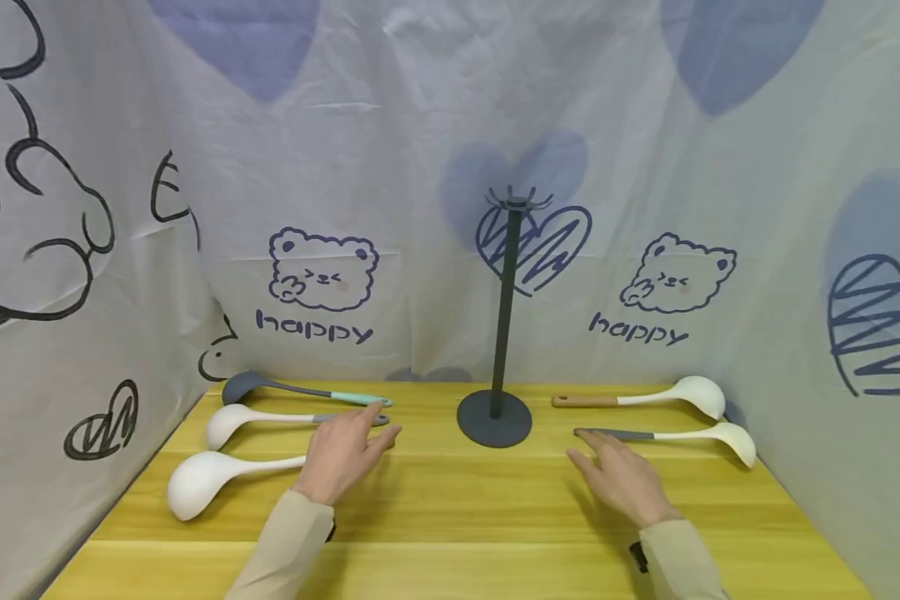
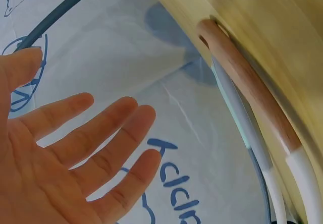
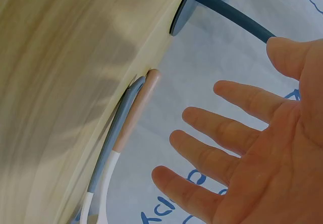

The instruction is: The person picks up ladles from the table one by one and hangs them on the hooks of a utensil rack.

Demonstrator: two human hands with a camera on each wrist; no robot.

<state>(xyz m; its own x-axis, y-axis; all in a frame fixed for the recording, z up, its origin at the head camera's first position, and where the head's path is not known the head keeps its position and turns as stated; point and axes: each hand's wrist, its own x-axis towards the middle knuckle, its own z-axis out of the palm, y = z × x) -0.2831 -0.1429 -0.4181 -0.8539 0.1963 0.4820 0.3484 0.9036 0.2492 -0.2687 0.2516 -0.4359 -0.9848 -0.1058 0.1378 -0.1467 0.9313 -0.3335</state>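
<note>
My left hand [image 1: 340, 454] hovers over the handle ends of the ladles on the left, fingers spread and holding nothing. Under it lies a white ladle [image 1: 195, 486], whose brown handle [image 2: 247, 85] appears in the left wrist view. Behind that come a white ladle with a grey handle [image 1: 228, 425] and a dark ladle with a mint handle [image 1: 243, 387]. On the other side, my right hand [image 1: 624, 479] is held above the table, fingers apart, near a white ladle with a grey handle [image 1: 735, 439]. Beyond it rests a white ladle with a brown handle [image 1: 699, 396].
Between the hands, towards the back, stands a dark rack [image 1: 504, 317] with several hooks at its top and a round base [image 1: 494, 429]. A printed white cloth [image 1: 420, 333] hangs behind and at both sides of the wooden table [image 1: 465, 517].
</note>
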